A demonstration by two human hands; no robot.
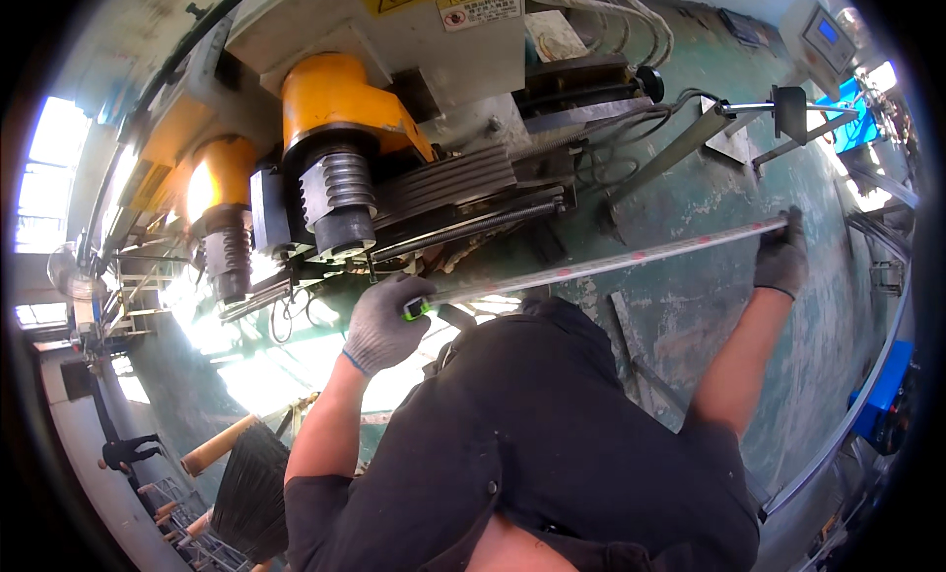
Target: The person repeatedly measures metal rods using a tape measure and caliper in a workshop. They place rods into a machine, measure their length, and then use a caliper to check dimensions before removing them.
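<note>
A tape measure [416,309] with a bright green case sits in the closed fingers of my gloved left hand [382,324]. Its pale blade [611,264], with reddish marks, is drawn out across my front and rises slightly toward the right. At the far end of the blade, the fingers of my gloved right hand [781,257] are closed on its tip. Just beyond my left hand is a drilling machine with an orange spindle housing [330,94] and a ribbed metal spindle [338,198] pointing down.
A second orange spindle head [222,183] stands to the left. Dark machine rails [463,222] lie ahead of the blade. A metal stand [690,143] and a control box [820,42] are far right. Plastic-covered rolls [251,488] are lower left, and another person [128,452] stands beyond them.
</note>
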